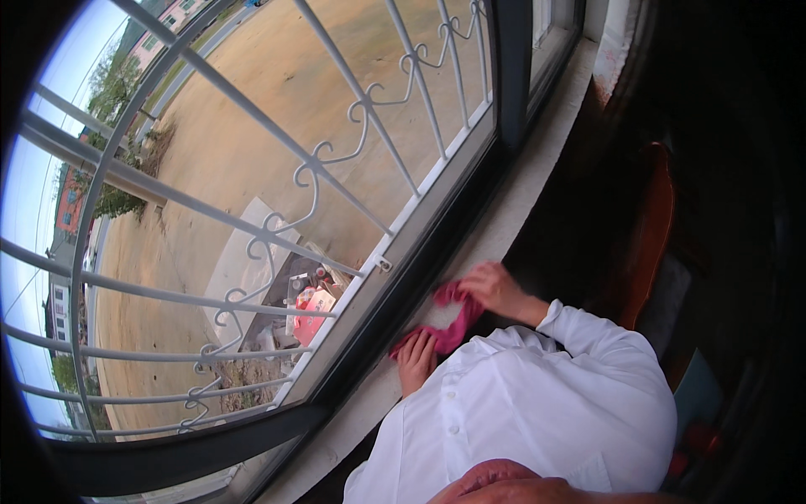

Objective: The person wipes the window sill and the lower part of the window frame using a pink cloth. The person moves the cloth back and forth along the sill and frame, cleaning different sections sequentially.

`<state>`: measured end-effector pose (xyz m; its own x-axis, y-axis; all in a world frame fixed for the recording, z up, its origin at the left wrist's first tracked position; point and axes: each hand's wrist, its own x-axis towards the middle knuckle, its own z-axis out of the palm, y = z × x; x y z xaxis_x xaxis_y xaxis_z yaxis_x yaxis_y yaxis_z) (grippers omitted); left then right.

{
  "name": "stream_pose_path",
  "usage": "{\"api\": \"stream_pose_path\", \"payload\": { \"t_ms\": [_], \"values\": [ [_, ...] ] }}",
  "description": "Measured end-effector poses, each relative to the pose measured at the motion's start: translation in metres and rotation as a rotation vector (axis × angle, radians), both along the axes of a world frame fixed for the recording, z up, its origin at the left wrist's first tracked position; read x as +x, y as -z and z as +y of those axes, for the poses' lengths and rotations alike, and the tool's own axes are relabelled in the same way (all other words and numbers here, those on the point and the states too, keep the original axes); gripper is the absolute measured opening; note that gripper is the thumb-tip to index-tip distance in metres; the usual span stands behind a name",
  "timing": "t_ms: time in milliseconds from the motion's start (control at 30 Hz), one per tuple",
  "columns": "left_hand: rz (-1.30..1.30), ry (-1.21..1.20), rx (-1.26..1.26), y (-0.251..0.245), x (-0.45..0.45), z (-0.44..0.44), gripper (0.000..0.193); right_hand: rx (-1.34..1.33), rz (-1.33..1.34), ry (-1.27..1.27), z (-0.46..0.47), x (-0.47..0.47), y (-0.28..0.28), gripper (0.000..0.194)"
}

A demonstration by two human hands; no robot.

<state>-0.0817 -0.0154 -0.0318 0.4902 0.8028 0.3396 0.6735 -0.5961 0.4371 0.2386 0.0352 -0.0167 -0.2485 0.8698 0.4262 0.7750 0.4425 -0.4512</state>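
A crumpled pink cloth (454, 335) lies over the inner edge of the pale window sill (469, 258), in front of my white shirt. The fingers of my left hand (417, 360) are bent over its lower left end, against the sill. Up and to the right, my right hand (499, 290) grips the cloth's other end between thumb and fingers. The middle of the cloth sags in a curve from one hand to the other. Part of it is hidden under my fingers.
A dark window frame (434, 223) runs diagonally beside the sill. Beyond it stand white metal bars (368, 104) with scrolls. Outside, a red box (313, 315) lies among clutter on the ground. Brown, leather-like furniture (652, 233) stands at the right, in shadow.
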Motion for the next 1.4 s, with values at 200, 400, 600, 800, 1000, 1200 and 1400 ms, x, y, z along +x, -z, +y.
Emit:
{"api": "stream_pose_path", "payload": {
  "t_ms": [200, 400, 600, 800, 1000, 1200, 1400],
  "values": [
    [-0.013, 0.152, -0.057, -0.02, 0.1, 0.055, 0.036, 0.049, 0.114, 0.423, 0.014, 0.047, 0.011, 0.028],
    [-0.035, 0.178, -0.011, -0.009, 0.117, 0.066, 0.035, 0.081, 0.152, 0.238, -0.018, 0.006, 0.02, 0.025],
    [-0.043, 0.223, 0.026, -0.007, 0.13, 0.071, 0.036, 0.078, 0.075, 0.283, 0.007, 0.085, 0.018, 0.026],
    [-0.011, 0.242, 0.003, -0.016, 0.193, 0.098, 0.045, 0.202, 0.202, 0.607, 0.076, 0.179, 0.008, 0.03],
    [0.047, 0.241, 0.036, -0.014, 0.204, 0.103, 0.05, 0.195, 0.112, 0.497, 0.075, 0.12, 0.021, 0.029],
    [0.043, 0.246, 0.006, -0.011, 0.206, 0.105, 0.051, 0.137, 0.139, 0.222, 0.034, 0.11, 0.023, 0.023],
    [0.018, 0.233, 0.004, -0.014, 0.225, 0.113, 0.054, 0.16, 0.145, 0.656, 0.091, 0.205, 0.012, 0.029]
  ]
}}
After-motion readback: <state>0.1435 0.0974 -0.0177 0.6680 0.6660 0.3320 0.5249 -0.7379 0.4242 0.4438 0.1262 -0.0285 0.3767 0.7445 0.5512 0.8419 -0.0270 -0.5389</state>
